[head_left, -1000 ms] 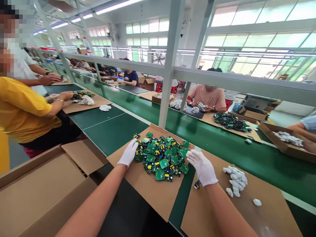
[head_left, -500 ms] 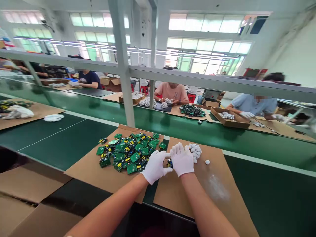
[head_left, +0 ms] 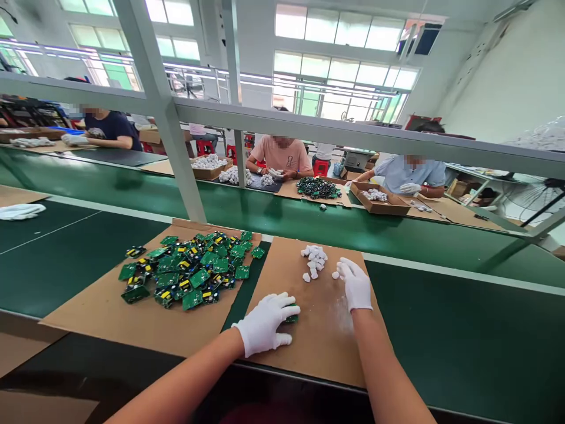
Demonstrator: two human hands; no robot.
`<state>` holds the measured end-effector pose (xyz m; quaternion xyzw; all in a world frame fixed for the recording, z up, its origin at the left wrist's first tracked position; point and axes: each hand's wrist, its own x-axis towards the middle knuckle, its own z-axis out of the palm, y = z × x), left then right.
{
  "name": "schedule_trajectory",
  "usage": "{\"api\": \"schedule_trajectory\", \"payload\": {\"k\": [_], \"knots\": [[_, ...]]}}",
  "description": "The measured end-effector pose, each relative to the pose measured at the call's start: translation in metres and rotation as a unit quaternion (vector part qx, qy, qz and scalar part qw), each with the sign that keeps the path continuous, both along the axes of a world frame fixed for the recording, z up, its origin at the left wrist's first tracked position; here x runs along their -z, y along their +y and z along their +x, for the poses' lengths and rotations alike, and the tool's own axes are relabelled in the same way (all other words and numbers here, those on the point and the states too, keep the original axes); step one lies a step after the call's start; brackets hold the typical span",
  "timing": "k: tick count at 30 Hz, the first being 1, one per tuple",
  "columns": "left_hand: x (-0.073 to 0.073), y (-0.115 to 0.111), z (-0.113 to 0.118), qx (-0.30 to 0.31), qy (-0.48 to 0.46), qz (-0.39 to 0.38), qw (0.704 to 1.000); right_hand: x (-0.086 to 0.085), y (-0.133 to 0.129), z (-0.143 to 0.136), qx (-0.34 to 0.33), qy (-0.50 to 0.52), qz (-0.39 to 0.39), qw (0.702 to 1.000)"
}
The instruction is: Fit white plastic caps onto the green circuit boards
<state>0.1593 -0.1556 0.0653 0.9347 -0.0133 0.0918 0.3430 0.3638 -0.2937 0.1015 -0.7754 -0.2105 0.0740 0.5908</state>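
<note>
My left hand (head_left: 268,324), in a white glove, rests low over the near part of the right cardboard sheet. Its fingers lie over a small green circuit board (head_left: 291,313), thumb apart below; most of the board is hidden under them. My right hand (head_left: 355,285), also gloved, is at the sheet's right side with fingers extended and slightly bent. Its fingertips are beside a single white lump (head_left: 335,275), and whether they touch it I cannot tell. Further left lies a small heap of white lumps (head_left: 315,257).
A large pile of green circuit boards (head_left: 194,268) with yellow parts covers the left cardboard sheet (head_left: 110,315). A grey metal post (head_left: 176,159) and crossbar stand in front. Across the green bench, co-workers sit by a cardboard box (head_left: 384,203) of white pieces.
My hands have separated. The left moved down towards me with the circuit board, and the right went to the lone white lump. The view has swung to the right.
</note>
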Motion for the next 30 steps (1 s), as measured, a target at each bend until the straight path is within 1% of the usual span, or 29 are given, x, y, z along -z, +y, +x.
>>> {"api": "schedule_trajectory", "payload": {"k": [2,3,4,5,6,7,8,9,10,11,12,13,15,18,20,21,23,25,26,27,28,29,30], "knots": [[0.002,0.001,0.0,0.003,0.005,-0.013,1.0,0.012,-0.002,0.018,0.0,-0.07,-0.073,0.995],[0.003,0.001,0.002,-0.009,0.002,-0.041,0.999,0.018,-0.001,0.023,-0.009,-0.104,-0.105,0.989],[0.003,0.003,0.004,-0.029,0.0,-0.088,0.996,0.024,0.0,0.026,-0.02,-0.135,-0.132,0.982],[0.002,0.005,0.008,-0.056,0.003,-0.156,0.986,0.028,0.001,0.027,-0.031,-0.163,-0.156,0.974],[0.0,0.007,0.013,-0.092,0.008,-0.243,0.966,0.032,0.002,0.025,-0.042,-0.187,-0.175,0.966],[-0.003,0.011,0.02,-0.13,0.011,-0.346,0.929,0.034,0.004,0.023,-0.053,-0.21,-0.19,0.957],[-0.008,0.016,0.028,-0.163,0.013,-0.454,0.876,0.034,0.006,0.019,-0.065,-0.233,-0.203,0.949],[-0.013,0.021,0.038,-0.189,0.015,-0.554,0.811,0.034,0.009,0.014,-0.081,-0.256,-0.215,0.939],[-0.018,0.027,0.049,-0.202,0.016,-0.638,0.743,0.033,0.012,0.008,-0.1,-0.279,-0.226,0.928],[-0.023,0.032,0.06,-0.207,0.015,-0.702,0.682,0.032,0.016,0.003,-0.121,-0.3,-0.238,0.916],[-0.026,0.036,0.07,-0.204,0.016,-0.747,0.633,0.031,0.021,-0.003,-0.144,-0.319,-0.251,0.902],[-0.029,0.04,0.08,-0.194,0.02,-0.777,0.598,0.031,0.026,-0.008,-0.166,-0.334,-0.266,0.889],[-0.027,0.044,0.095,-0.17,0.024,-0.814,0.554,0.034,0.038,-0.014,-0.197,-0.356,-0.297,0.864],[-0.014,0.045,0.105,-0.149,0.031,-0.849,0.506,0.04,0.049,-0.014,-0.21,-0.364,-0.342,0.84],[-0.004,0.046,0.106,-0.151,0.036,-0.859,0.488,0.039,0.048,-0.012,-0.211,-0.357,-0.364,0.834],[0.0,0.046,0.106,-0.154,0.041,-0.859,0.486,0.036,0.045,-0.011,-0.214,-0.351,-0.369,0.833],[0.005,0.047,0.105,-0.156,0.052,-0.856,0.491,0.022,0.034,-0.013,-0.224,-0.339,-0.369,0.836],[0.007,0.048,0.105,-0.16,0.07,-0.85,0.497,0.006,0.018,-0.02,-0.25,-0.312,-0.359,0.843],[0.008,0.048,0.105,-0.167,0.08,-0.847,0.498,0.0,0.008,-0.025,-0.279,-0.276,-0.352,0.849],[0.009,0.048,0.105,-0.174,0.088,-0.844,0.499,-0.003,-0.002,-0.031,-0.324,-0.245,-0.354,0.842],[0.009,0.048,0.105,-0.179,0.093,-0.842,0.5,-0.003,-0.011,-0.038,-0.371,-0.225,-0.363,0.825],[0.01,0.047,0.105,-0.183,0.096,-0.841,0.5,0.0,-0.019,-0.043,-0.417,-0.218,-0.381,0.796],[0.01,0.047,0.104,-0.184,0.096,-0.842,0.498,0.006,-0.026,-0.049,-0.442,-0.228,-0.399,0.771]]}}
